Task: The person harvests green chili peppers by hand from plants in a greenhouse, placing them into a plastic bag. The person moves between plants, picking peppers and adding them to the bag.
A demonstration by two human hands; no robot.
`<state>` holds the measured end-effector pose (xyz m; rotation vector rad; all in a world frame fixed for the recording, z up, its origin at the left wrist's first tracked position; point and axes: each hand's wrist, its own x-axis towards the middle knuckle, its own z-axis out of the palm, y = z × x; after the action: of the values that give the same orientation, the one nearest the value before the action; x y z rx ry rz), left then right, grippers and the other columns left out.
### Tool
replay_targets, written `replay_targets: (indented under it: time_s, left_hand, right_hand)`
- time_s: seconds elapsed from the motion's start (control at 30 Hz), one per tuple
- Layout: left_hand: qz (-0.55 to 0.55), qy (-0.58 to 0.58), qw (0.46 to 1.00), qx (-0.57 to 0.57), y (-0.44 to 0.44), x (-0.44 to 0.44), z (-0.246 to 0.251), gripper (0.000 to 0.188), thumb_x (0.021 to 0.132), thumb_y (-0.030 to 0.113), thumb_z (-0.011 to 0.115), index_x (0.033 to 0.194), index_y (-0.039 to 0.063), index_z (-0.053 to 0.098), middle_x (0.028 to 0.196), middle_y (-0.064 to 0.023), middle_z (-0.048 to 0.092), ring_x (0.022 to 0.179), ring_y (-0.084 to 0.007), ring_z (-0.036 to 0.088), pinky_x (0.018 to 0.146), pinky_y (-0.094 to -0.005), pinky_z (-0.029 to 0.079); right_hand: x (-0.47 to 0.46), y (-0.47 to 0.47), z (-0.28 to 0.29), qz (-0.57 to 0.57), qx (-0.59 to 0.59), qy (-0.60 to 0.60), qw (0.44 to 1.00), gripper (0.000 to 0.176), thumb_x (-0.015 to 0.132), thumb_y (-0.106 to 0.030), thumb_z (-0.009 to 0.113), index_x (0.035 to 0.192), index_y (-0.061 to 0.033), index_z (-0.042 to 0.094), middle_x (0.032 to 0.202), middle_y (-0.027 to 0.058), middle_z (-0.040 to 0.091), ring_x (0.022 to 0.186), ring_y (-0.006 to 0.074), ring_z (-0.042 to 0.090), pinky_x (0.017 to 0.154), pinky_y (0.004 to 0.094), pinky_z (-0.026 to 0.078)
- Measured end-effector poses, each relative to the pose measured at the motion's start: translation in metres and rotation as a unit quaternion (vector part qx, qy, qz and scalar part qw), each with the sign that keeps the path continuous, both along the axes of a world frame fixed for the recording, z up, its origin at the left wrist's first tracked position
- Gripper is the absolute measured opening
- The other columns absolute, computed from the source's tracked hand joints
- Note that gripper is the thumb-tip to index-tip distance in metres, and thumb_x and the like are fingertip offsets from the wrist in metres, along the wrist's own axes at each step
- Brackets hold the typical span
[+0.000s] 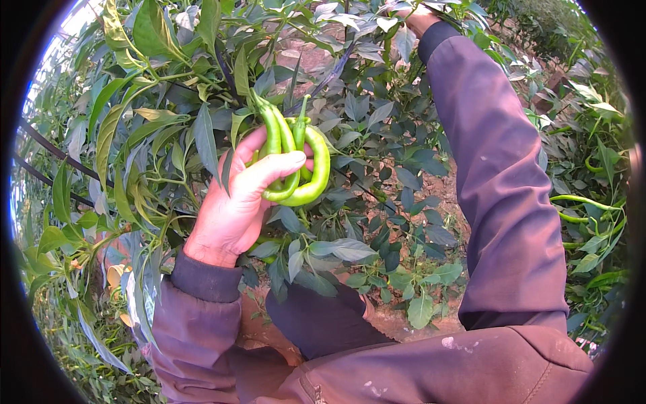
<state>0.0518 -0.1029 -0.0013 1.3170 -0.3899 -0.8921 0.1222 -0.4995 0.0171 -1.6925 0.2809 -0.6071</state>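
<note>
Several long green peppers (317, 177) with curved bodies and stems lie bunched in my left hand (242, 197), its thumb pressed across them. Leaves of a pepper plant touch and partly cover this hand's fingers and edge. My right arm reaches up and away to the top of the view, where my right hand (416, 17) is among the leaves of a pepper plant (404, 40). Foliage and the picture's rim hide its fingers, so whether they hold anything cannot be seen.
Leafy pepper plants (151, 126) crowd the left and centre. Dark lines or hoses (60, 151) cross at the left, and a purplish cord (333, 76) slants near the top. More green peppers (585, 202) hang on plants at the right. Reddish soil (444, 197) shows between the plants.
</note>
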Motion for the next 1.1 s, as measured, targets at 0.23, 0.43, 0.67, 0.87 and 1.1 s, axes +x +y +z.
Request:
replay_targets:
  time_s: [0.23,0.43,0.67,0.87,1.1]
  left_hand:
    - [0.01,0.008,1.0,-0.01,0.001,0.0,-0.001,0.044,0.095,0.013,0.073,0.137,0.003,0.063,0.12,-0.0064,0.073,0.106,-0.0162,0.072,0.094,-0.0326,0.058]
    - [-0.001,0.002,1.0,-0.007,-0.005,0.0,-0.003,0.043,0.095,0.015,0.074,0.135,0.005,0.065,0.117,-0.0051,0.073,0.104,-0.0157,0.072,0.092,-0.0332,0.059]
    - [0.012,-0.03,0.999,0.005,-0.003,-0.003,-0.005,0.043,0.093,0.021,0.076,0.132,0.005,0.066,0.118,-0.0046,0.074,0.106,-0.0145,0.073,0.089,-0.0304,0.06]
    - [-0.004,-0.028,1.0,0.009,0.0,-0.005,-0.004,0.045,0.097,0.017,0.071,0.139,0.004,0.063,0.123,-0.0085,0.074,0.112,-0.018,0.072,0.099,-0.0344,0.057]
    - [-0.021,-0.026,0.999,-0.016,0.0,-0.002,-0.01,0.045,0.096,0.018,0.073,0.138,0.004,0.062,0.123,-0.0081,0.072,0.111,-0.0194,0.071,0.097,-0.0363,0.058]
  right_hand:
    - [-0.021,0.01,0.029,0.018,0.004,-0.022,1.0,0.011,0.094,-0.011,0.06,0.098,-0.0021,0.065,0.086,0.007,0.065,0.071,0.0162,0.06,0.061,0.0314,0.048]
    - [-0.054,0.032,0.031,0.039,-0.005,-0.001,0.999,0.007,0.096,-0.006,0.058,0.095,-0.0031,0.064,0.081,0.0047,0.065,0.066,0.0133,0.059,0.057,0.0299,0.048]
    - [-0.125,0.057,0.013,0.091,-0.071,-0.111,0.987,0.009,0.101,-0.004,0.058,0.097,-0.0039,0.067,0.08,0.001,0.067,0.067,0.0092,0.061,0.06,0.0254,0.05]
    - [-0.241,0.081,-0.042,0.009,0.104,-0.07,0.992,0.026,0.102,-0.017,0.064,0.12,0.0022,0.067,0.082,0.0009,0.063,0.067,0.0109,0.06,0.055,0.0268,0.051]
    - [-0.355,0.155,-0.212,-0.1,0.298,0.104,0.944,0.016,0.103,-0.011,0.059,0.112,-0.0024,0.069,0.077,-0.0009,0.06,0.057,0.0105,0.054,0.049,0.0278,0.046]
